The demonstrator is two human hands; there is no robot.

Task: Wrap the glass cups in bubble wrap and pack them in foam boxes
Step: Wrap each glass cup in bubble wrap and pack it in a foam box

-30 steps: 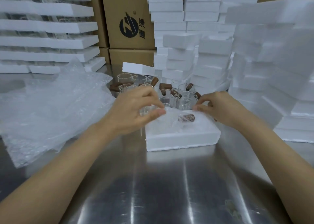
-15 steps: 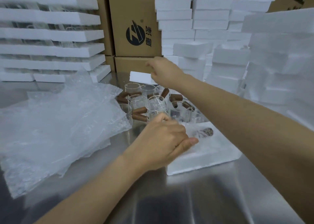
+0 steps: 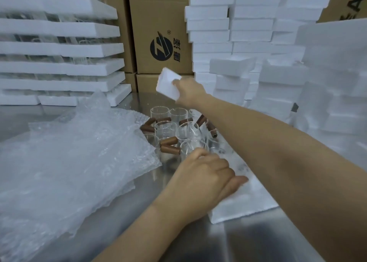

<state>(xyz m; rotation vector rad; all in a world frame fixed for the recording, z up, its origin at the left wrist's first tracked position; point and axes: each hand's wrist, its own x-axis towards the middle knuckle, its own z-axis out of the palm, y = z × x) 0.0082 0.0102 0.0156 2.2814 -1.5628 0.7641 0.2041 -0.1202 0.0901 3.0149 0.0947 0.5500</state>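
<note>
Right grip (image 3: pixel 190 91) clamps a foam lid (image 3: pixel 168 83) above the glass cups (image 3: pixel 178 130); left grip (image 3: pixel 204 180) rests on the foam box (image 3: pixel 244 200) on the counter, and I cannot tell its hold. I judge this box awaits its lid, with many cups unwrapped.

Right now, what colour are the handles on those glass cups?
Brown, like wood; the handles on the cups show clearly in the head view.

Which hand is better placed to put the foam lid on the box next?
Right. The right hand grips the lid, held up behind the cups. The left hand rests on the box, probably steadying it.
</note>
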